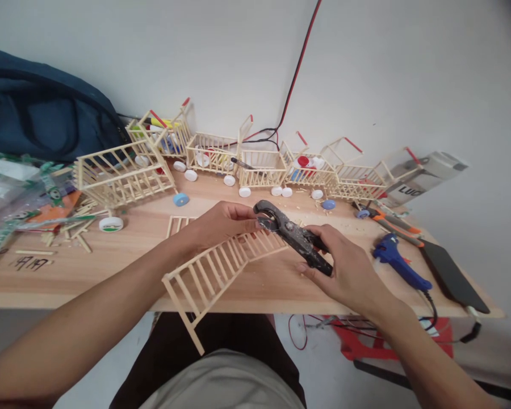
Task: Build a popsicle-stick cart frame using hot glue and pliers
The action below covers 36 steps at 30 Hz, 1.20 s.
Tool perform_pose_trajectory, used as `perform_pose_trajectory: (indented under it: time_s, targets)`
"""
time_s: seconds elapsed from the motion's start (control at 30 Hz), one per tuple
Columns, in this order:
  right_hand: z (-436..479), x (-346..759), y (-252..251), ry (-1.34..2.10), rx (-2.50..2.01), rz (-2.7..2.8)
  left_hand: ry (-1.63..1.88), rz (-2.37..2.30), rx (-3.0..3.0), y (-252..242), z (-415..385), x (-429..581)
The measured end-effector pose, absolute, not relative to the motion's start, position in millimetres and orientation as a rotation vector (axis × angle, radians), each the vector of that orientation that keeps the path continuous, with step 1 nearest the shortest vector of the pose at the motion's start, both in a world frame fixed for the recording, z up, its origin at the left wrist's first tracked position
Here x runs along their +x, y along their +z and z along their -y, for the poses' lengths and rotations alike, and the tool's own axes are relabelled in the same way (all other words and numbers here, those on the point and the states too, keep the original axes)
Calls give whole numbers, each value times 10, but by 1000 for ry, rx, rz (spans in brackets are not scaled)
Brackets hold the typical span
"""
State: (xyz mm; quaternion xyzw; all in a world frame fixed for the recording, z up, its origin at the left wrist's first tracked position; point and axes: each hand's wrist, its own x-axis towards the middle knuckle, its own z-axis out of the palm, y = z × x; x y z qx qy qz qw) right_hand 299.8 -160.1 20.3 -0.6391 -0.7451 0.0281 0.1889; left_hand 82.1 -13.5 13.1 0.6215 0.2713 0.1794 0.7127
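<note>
My left hand [219, 222] is closed on the far end of a ladder-like frame of thin wooden sticks [208, 275], which slants from the table's middle down past its front edge. Black cutting pliers [293, 234] are gripped in my right hand [344, 267], their jaws closed around the frame's end beside my left fingers. A second small stick frame [177, 222] lies flat just behind my left wrist.
Several small stick carts with bottle-cap wheels [259, 167] line the back of the wooden table [123, 267]. A larger stick frame [119, 176] stands at left by a blue bag [42, 108]. A blue glue gun [398, 264], orange-handled tool [392, 221] and black flat object [451, 278] lie right. Loose caps and sticks are scattered.
</note>
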Motion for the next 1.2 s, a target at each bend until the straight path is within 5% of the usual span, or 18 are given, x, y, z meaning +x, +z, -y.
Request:
perform_pose_trajectory:
  time_s: [1.2]
  targets:
    - [1578,3005,146,-61,-1879,2147,372,-608,1367,129,139,819]
